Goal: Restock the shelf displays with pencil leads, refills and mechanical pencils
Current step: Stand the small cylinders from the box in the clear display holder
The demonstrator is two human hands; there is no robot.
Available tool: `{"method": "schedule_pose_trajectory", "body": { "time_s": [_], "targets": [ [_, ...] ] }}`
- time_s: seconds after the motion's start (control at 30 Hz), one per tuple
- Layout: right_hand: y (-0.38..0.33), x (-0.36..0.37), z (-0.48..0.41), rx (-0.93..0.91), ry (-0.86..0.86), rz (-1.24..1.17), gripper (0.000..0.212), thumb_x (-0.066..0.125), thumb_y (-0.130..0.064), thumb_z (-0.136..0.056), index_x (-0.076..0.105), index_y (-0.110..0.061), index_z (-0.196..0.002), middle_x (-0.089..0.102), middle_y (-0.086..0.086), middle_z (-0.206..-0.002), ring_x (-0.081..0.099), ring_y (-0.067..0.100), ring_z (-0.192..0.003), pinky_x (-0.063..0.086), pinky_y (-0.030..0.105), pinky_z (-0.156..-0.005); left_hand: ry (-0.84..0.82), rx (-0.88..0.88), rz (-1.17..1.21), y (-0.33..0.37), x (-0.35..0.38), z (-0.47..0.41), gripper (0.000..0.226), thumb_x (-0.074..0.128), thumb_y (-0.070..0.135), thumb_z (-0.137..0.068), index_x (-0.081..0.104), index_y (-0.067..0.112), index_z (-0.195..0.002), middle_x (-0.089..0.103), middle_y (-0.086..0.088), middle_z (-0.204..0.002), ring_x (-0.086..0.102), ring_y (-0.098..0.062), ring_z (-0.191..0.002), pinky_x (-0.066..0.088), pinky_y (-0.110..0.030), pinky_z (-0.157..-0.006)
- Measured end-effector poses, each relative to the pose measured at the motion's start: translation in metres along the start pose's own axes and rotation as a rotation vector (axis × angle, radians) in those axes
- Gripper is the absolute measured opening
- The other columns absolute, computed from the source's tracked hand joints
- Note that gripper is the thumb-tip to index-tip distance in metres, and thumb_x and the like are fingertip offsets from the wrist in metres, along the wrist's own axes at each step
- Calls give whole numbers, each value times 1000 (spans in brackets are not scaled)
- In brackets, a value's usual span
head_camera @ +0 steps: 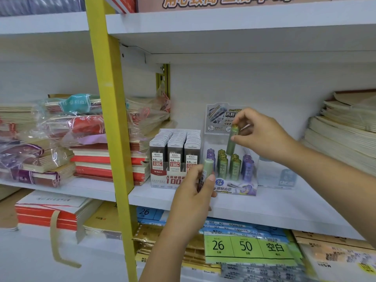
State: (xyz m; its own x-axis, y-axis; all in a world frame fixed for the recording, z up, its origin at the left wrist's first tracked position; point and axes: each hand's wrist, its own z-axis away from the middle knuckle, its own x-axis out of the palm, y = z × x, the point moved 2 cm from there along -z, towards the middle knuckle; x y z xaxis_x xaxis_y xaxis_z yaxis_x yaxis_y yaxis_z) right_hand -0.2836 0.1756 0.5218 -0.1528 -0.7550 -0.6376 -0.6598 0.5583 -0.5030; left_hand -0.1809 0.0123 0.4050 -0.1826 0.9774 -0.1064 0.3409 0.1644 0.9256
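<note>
**Above the rack, a tube ready to drop**

On the white shelf point(264, 208) I see the tube rack point(234, 189) just beside a grey box of leads point(175, 155). My right hand point(262, 137) is nearer the back rows. It pinches a green tube point(232, 143) just above them, its long axis nearly upright. My left hand point(193, 192), at the rack's front left corner, grips a pale green tube point(208, 168), also upright. I judge the slot lies straight below.

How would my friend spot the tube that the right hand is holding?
Right of the yellow post, on the white shelf, stands a display of purple and green tubes. The right hand pinches a green tube above it. Only this one hangs tilted over the rows, darker than the left hand's pale tube.
</note>
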Motion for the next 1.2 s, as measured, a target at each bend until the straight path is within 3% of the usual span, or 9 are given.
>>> {"method": "schedule_pose_trajectory", "body": {
  "time_s": [0.2, 0.3, 0.43, 0.6, 0.77, 1.03, 1.13, 1.2],
  "targets": [
    [8, 12, -8, 65, -191, 108, 27, 79, -13, -75, 60, -28, -87, 63, -1, -87, 61, 14, -78, 52, 29, -72, -7, 13, -17, -4, 0, -2, 12, 54, 32, -101, 60, 36, -110, 68, 8, -91, 64, -2, -72, 50, -19, -53],
    [10, 11, -10, 91, -212, 143, 26, 79, -15, -76, 59, -28, -86, 62, -1, -87, 60, 14, -76, 49, 26, -67, -7, 8, -34, -5, -1, -2, 12, 54, 34, -100, 60, 38, -111, 69, 9, -92, 65, -2, -72, 50, -19, -54],
    [9, 8, -11, 87, -222, 189, 29, 81, -14, -74, 58, -28, -84, 64, 2, -89, 62, 18, -80, 53, 33, -71, 3, 3, -35, -4, -2, -1, 14, 55, 36, -100, 60, 37, -113, 69, 8, -88, 64, 1, -66, 49, -16, -53],
    [9, 9, -9, 91, -263, 265, 19, 78, -23, -80, 60, -28, -86, 64, -6, -86, 61, 6, -77, 41, 18, -60, 6, 5, -26, -4, -2, -2, 17, 55, 35, -100, 60, 34, -115, 69, 6, -87, 64, -1, -68, 49, -16, -53],
    [6, 10, -10, 81, -338, 345, 2, 67, -28, -89, 65, -27, -90, 67, -9, -93, 63, 8, -88, 50, 25, -77, -13, 20, -25, -4, -4, -1, 12, 55, 35, -100, 61, 40, -109, 70, 13, -82, 62, 2, -64, 47, -13, -53],
    [7, 8, -3, 20, -360, 444, 22, 54, -28, -98, 70, -22, -111, 67, -8, -107, 53, 7, -92, 36, 21, -78, -19, 14, 29, -2, -6, 1, 11, 58, 33, -99, 66, 35, -105, 69, 10, -77, 59, 3, -56, 47, -12, -52],
    [-2, -1, 10, -33, -141, 293, 22, 53, -30, -97, 70, -30, -111, 59, -24, -90, 51, -5, -84, 36, 11, -73, -12, 3, 61, 0, -6, 2, 14, 61, 32, -97, 69, 44, -98, 71, 3, -76, 58, -2, -54, 49, -15, -54],
    [-15, -1, 25, -18, -136, 38, 16, 59, -32, -93, 71, -35, -103, 68, -22, -86, 58, -11, -83, 41, 3, -68, -27, -6, 54, 2, -6, 3, 23, 64, 36, -94, 67, 58, -89, 73, 1, -77, 57, -6, -51, 51, -17, -56]
  ]
}}
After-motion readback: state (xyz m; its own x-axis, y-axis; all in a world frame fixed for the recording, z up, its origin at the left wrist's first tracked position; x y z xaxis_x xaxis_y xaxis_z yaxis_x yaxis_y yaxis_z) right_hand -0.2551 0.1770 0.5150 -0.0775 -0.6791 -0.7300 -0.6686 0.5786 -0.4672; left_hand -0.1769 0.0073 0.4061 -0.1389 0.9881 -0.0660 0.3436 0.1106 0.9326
